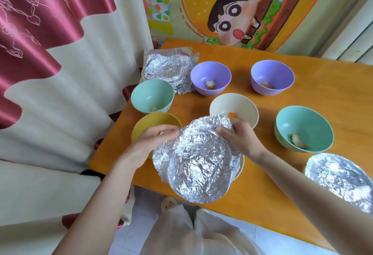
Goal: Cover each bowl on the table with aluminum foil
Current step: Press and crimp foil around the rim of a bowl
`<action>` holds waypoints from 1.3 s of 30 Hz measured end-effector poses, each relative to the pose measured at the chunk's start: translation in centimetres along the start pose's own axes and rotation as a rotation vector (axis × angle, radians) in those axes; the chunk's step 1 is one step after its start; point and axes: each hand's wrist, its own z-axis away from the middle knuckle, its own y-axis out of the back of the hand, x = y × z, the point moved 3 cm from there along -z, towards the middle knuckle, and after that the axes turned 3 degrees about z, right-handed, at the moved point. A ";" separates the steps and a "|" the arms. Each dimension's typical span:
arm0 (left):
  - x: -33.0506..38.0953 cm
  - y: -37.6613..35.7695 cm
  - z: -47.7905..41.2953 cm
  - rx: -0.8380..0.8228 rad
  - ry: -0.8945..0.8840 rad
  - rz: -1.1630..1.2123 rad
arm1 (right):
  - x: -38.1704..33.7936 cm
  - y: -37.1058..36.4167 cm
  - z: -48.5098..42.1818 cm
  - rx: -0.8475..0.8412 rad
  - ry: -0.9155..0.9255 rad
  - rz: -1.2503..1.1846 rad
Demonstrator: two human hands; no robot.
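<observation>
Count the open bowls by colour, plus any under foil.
Purple bowls: 2
Green bowls: 2
Cream bowl: 1
Yellow bowl: 1
Foil-covered bowl: 1
Half-hidden bowl under held foil: 1
Total: 8

A single wide-angle camera, worn on the person's head, looked forward and down, close over the near edge of the surface (pixel 327 93). The fingers (pixel 223 133) sat near the frame's centre; beyond them the surface ran to a painted wall (pixel 201 2), and left of them hung a curtain (pixel 50 62).
</observation>
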 end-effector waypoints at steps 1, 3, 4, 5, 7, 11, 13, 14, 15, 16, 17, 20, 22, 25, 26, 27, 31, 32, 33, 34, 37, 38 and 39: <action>0.0 -0.4 0.1 -0.012 -0.011 -0.026 | -0.1 0.2 0.5 0.006 0.017 0.036; 0.0 -1.2 0.0 0.004 -0.049 -0.078 | 0.0 0.5 1.2 0.052 0.041 0.111; -0.1 -1.4 0.0 0.032 -0.086 -0.091 | -0.1 0.8 1.7 0.084 0.046 0.133; 0.0 -1.7 0.0 0.071 -0.137 -0.108 | -0.1 1.0 2.2 0.120 0.055 0.151; 0.0 -1.9 -0.2 0.177 -0.250 -0.190 | -0.1 1.2 3.0 0.172 0.053 0.174; 0.4 -2.2 -0.7 0.342 -0.268 -0.131 | 0.7 1.3 3.5 0.258 -0.008 0.158; -0.2 -2.1 -0.9 0.284 -0.100 0.103 | 1.4 1.8 3.4 0.326 -0.059 0.121; -0.5 -2.2 -0.8 0.188 -0.032 0.208 | 1.8 2.2 3.4 0.361 -0.082 0.082; -0.9 -2.5 -0.6 0.075 0.007 0.285 | 2.1 2.6 3.4 0.397 -0.095 0.044; -1.5 -2.9 -0.4 -0.030 0.018 0.328 | 2.4 3.1 3.4 0.437 -0.101 0.018; -1.9 -3.3 -0.2 -0.104 0.011 0.340 | 2.7 3.6 3.4 0.480 -0.107 0.005; -2.6 -4.7 0.2 -0.150 0.003 0.310 | 3.2 4.2 3.8 0.581 -0.121 -0.014; -2.6 -5.6 0.2 -0.132 -0.007 0.302 | 3.5 4.4 4.1 0.632 -0.141 -0.026; -2.5 -6.2 0.0 -0.116 -0.080 0.317 | 3.9 4.3 4.8 0.613 -0.178 -0.162; -2.5 -6.3 -0.2 -0.095 -0.111 0.304 | 4.1 4.2 5.1 0.571 -0.184 -0.272; -2.5 -6.3 -0.4 -0.067 -0.139 0.297 | 4.2 4.0 5.4 0.509 -0.205 -0.390; -2.6 -6.6 -1.1 0.007 -0.180 0.355 | 4.9 2.7 6.5 0.197 -0.365 -0.658; -2.6 -6.7 -1.1 0.015 -0.172 0.371 | 5.0 2.4 6.8 0.132 -0.380 -0.639; -2.7 -6.9 -1.2 0.029 -0.167 0.384 | 4.9 2.2 7.0 0.083 -0.384 -0.612; -2.8 -7.0 -1.2 0.046 -0.165 0.389 | 5.0 2.1 7.2 0.056 -0.383 -0.593; -3.0 -7.1 -1.2 0.127 -0.189 0.322 | 4.9 2.3 7.4 0.095 -0.321 -0.578; -3.2 -7.1 -1.3 0.164 -0.201 0.271 | 4.8 2.4 7.4 0.140 -0.302 -0.552; -3.6 -7.2 -1.5 0.206 -0.211 0.198 | 4.7 2.5 7.4 0.193 -0.289 -0.519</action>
